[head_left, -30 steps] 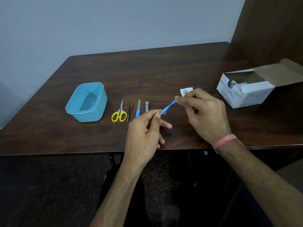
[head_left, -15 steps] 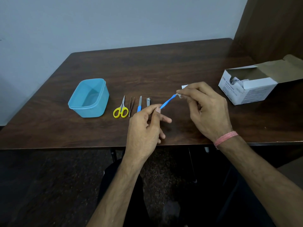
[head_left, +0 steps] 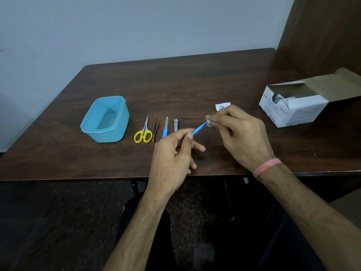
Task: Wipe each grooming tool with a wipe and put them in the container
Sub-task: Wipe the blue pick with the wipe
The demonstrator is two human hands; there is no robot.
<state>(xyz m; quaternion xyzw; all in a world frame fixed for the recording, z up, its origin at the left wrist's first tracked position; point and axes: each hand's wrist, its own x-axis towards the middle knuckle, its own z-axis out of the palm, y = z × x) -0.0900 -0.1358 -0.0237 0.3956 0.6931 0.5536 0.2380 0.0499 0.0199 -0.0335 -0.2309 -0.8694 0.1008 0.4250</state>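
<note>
My left hand [head_left: 172,153] pinches the near end of a thin blue tool [head_left: 199,127] above the table. Around the tool's far end, my right hand [head_left: 242,133] pinches a small white wipe [head_left: 208,123]. On the table to the left lie, in a row, yellow-handled scissors [head_left: 143,133], tweezers [head_left: 155,129], a blue-handled nail file [head_left: 165,127] and a nail clipper [head_left: 176,125]. Left of them stands the open blue container [head_left: 88,125], with no tools in it.
A torn white wipe wrapper [head_left: 221,106] lies just beyond my right hand. An open white cardboard box of swabs [head_left: 293,112] stands at the right. The dark wooden table [head_left: 195,81] meets a wall at the back and a wooden panel on the right.
My right hand and the wipe have slid slightly along the blue tool's far end. The left hand keeps its hold. The camera tilted a little.
</note>
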